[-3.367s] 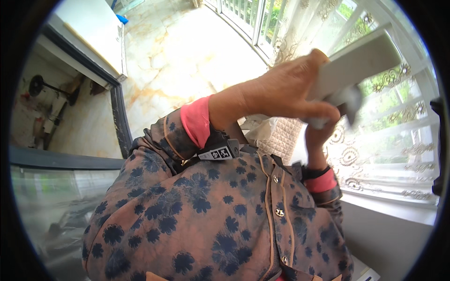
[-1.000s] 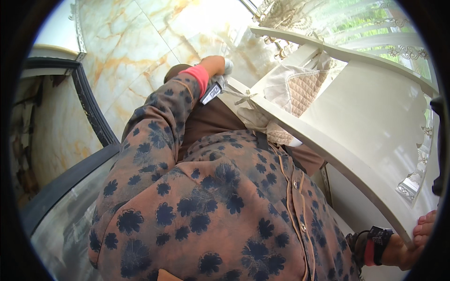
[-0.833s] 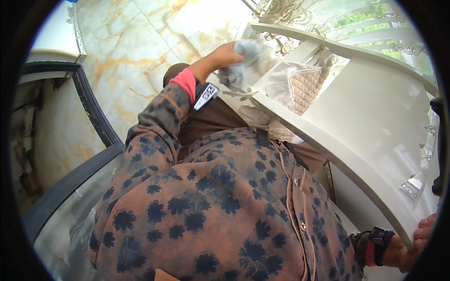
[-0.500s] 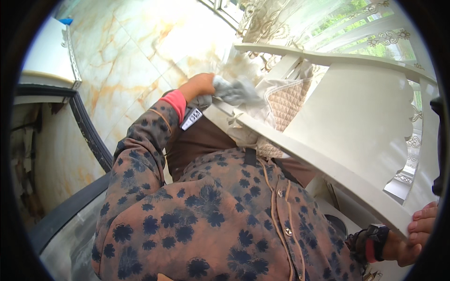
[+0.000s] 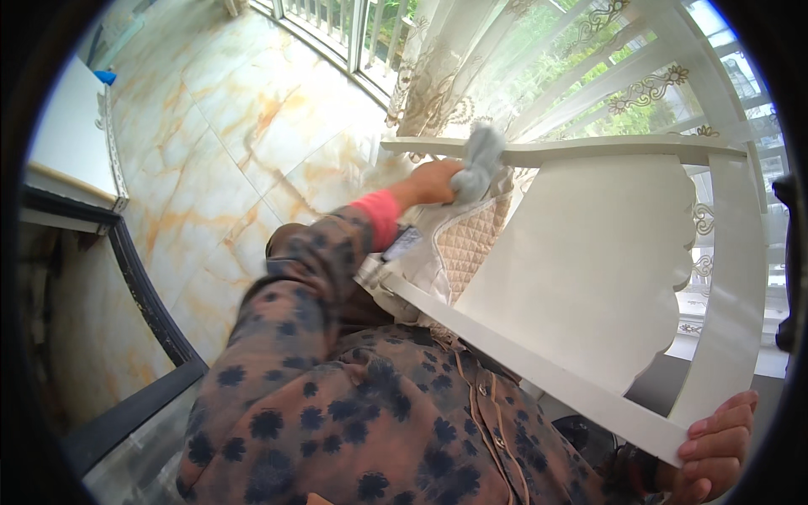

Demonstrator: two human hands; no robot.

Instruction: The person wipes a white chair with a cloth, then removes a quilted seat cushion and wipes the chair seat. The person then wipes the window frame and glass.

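Note:
A white wooden chair [image 5: 572,244] lies tilted across my lap, its broad flat back panel facing up. My left hand [image 5: 431,181] is closed around a crumpled grey cloth [image 5: 478,162], blurred at its top. That cloth is near the chair's far rail, above the seat end; whether it touches the wood I cannot tell. A beige quilted seat cushion [image 5: 473,252] with pale fabric edging shows below the cloth. At the lower right, my right hand [image 5: 720,446] grips the corner of the chair back, fingers wrapped over the edge.
Sheer embroidered curtains [image 5: 522,76] hang at a window beyond the chair. Marble-patterned floor tiles [image 5: 227,160] spread out to the left. On the far left stands a white-topped piece of furniture [image 5: 71,135], near a dark frame [image 5: 147,286].
My left hand has moved right with the cloth, from the near rail toward the far rail. My view has shifted, and my right hand now shows more fully on the chair's corner.

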